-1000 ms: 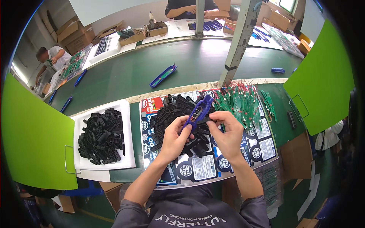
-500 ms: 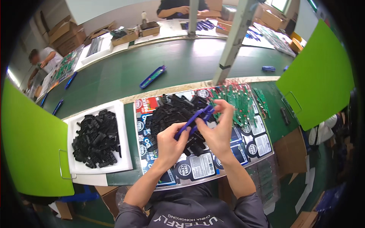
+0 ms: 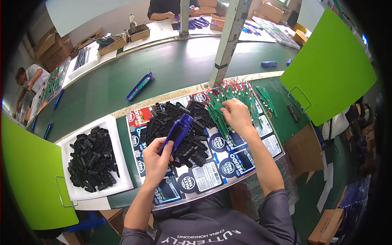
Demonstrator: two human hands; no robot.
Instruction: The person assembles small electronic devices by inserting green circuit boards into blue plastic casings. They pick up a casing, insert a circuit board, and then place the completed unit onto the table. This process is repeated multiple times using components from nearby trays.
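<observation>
My left hand [image 3: 154, 164] is closed around the lower end of a long blue plastic housing [image 3: 185, 120], which has a dark inner part and tilts up to the right. Beneath it spreads a heap of black plastic parts [image 3: 194, 152] on printed sheets. My right hand [image 3: 239, 117], fingers curled together, is at the pile of green circuit boards [image 3: 216, 116] with red wires. Whatever lies between its fingertips is hidden.
A white tray [image 3: 128, 175] of black parts stands at left. Green panels [image 3: 332, 69] flank the bench. Beyond a grey post [image 3: 229, 41], a green belt [image 3: 106, 83] carries a blue housing with a board [image 3: 140, 86]. Two people work farther off.
My right hand has let go of the blue housing and moved to the circuit boards. My left hand keeps the housing, now tilted more upright. The view has shifted to the right.
</observation>
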